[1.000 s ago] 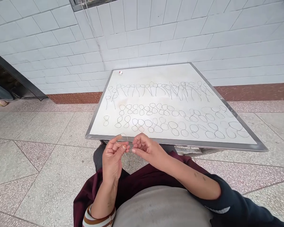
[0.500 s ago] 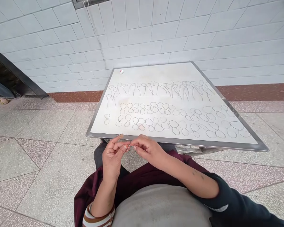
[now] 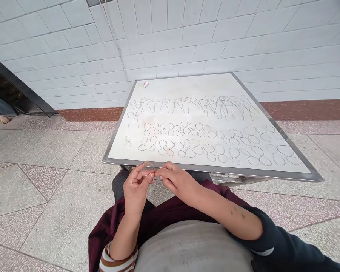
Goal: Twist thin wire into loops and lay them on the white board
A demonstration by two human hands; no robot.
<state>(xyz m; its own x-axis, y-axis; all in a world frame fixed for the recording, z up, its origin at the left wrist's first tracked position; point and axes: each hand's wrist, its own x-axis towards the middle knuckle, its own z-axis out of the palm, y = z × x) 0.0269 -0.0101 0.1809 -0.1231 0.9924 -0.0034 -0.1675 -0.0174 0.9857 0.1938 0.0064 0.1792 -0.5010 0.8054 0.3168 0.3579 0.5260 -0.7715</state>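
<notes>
My left hand [image 3: 136, 189] pinches a thin wire [image 3: 152, 166] between thumb and fingertips, just in front of the table's near edge. A fine strand rises from the pinch. My right hand [image 3: 180, 183] meets it there, its thumb and index finger closed at the same spot; the wire is too fine to follow between the fingers. Beyond both hands, thin dark wire pieces lie on the white tabletop [image 3: 183, 84]. Looped wires with tails [image 3: 170, 99] form the far row. Figure-eight wire loops [image 3: 196, 141] fill the nearer rows.
A small white-and-red object [image 3: 146, 84] sits near the table's far left corner. The table's metal rim [image 3: 215, 168] runs close to my hands. Behind it stands a white tiled wall [image 3: 170, 56] with a hanging cord [image 3: 120, 53]. Speckled tiles [image 3: 62, 181] cover the floor.
My right fingers have shifted slightly and closed against the left fingertips. A fine strand now shows above the pinch. The wire loops on the table lie as before.
</notes>
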